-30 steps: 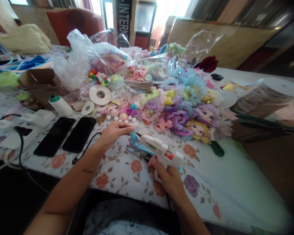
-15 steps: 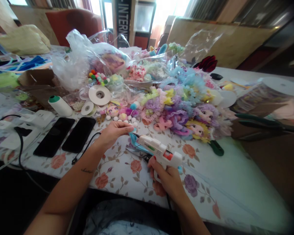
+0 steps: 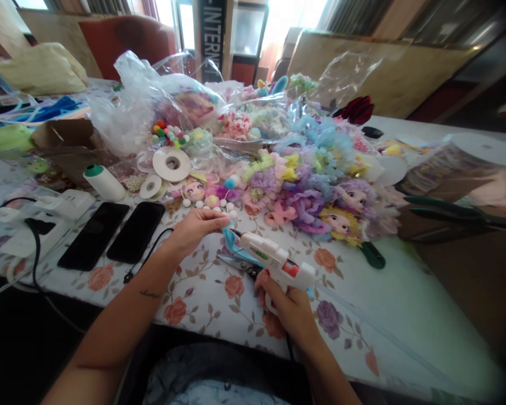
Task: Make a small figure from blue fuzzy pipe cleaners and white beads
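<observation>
My left hand (image 3: 196,228) is closed in a pinch on a small light-blue ribbon piece (image 3: 229,238) held just above the flowered tablecloth. My right hand (image 3: 287,304) grips the handle of a white glue gun (image 3: 274,259) with an orange trigger. The gun's nozzle points left and touches the blue piece at my left fingertips. Scissors (image 3: 241,264) lie on the cloth right under the gun. A pile of pastel ruffled flowers and small doll heads (image 3: 316,191) lies just beyond my hands.
Two black phones (image 3: 113,232) lie at the left beside a white power strip (image 3: 34,216) with cables. Ribbon spools (image 3: 172,164), a thread cone (image 3: 104,181), beads and plastic bags (image 3: 152,107) crowd the back. Green-handled pliers (image 3: 373,256) lie to the right.
The glue gun's nozzle has crept slightly left toward the blue piece. Both hands otherwise hold still.
</observation>
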`<state>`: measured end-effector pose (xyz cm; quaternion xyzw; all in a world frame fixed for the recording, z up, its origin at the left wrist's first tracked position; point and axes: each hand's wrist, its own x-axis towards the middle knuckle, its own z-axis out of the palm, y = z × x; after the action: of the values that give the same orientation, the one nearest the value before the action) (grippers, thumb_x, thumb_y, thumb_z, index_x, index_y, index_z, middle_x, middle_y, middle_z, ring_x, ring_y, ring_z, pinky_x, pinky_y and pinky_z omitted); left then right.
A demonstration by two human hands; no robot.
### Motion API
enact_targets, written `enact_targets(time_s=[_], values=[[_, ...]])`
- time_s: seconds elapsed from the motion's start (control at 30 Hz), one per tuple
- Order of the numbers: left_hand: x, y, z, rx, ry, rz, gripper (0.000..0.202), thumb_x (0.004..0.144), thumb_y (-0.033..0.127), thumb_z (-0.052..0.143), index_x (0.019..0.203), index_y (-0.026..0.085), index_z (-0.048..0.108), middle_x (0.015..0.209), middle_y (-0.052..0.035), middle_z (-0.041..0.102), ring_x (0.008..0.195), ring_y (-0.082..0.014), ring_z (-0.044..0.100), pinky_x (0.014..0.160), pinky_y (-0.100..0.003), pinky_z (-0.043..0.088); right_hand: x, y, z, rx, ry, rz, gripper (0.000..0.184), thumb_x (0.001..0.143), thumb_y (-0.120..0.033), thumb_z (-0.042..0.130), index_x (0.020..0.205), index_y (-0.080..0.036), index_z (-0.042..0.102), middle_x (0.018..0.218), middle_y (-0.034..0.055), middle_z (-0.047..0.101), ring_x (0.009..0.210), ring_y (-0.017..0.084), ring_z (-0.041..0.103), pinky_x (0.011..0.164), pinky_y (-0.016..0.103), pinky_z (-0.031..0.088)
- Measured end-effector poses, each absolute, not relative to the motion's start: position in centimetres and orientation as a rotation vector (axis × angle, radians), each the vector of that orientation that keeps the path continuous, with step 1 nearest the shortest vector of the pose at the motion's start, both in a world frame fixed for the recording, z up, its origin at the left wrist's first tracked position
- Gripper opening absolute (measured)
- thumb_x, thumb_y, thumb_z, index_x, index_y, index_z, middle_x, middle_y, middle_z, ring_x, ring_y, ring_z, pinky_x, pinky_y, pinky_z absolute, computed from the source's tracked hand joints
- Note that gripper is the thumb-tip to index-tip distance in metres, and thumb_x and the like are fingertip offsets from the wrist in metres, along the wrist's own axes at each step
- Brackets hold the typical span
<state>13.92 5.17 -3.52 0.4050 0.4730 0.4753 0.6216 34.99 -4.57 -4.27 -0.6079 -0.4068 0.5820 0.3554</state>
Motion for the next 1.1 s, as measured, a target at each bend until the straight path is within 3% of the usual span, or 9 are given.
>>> enact_targets(time_s=[0.23, 1.1], values=[[13.9, 5.08, -3.28, 0.884, 1.069, 1.092, 0.018, 0.059, 0.029, 0.088, 0.069, 0.016, 0.079, 0.07, -0.0045, 0.073, 0.071, -0.0155, 0.064, 0.075, -0.029, 0.052, 35.03, -4.54, -4.4, -1.57, -1.057, 1.508, 0.035, 0.08, -0.052, 0.063, 0.07, -0.02, 0.058, 0.049, -0.0035, 0.056, 0.03, 0.01, 0.048, 0.028, 0.02, 0.037], [13.9, 5.14, -2.94, 0.851, 1.05, 1.084, 0.018, 0.057, 0.029, 0.089, 0.065, 0.018, 0.078, 0.067, -0.0027, 0.072, 0.067, -0.013, 0.062, 0.07, -0.026, 0.051, 35.04, -4.53, -4.36, -1.568, -1.061, 1.486, 0.034, 0.078, -0.05, 0.066, 0.067, -0.02, 0.059, 0.049, -0.0026, 0.056, 0.031, 0.01, 0.048, 0.03, 0.02, 0.038]])
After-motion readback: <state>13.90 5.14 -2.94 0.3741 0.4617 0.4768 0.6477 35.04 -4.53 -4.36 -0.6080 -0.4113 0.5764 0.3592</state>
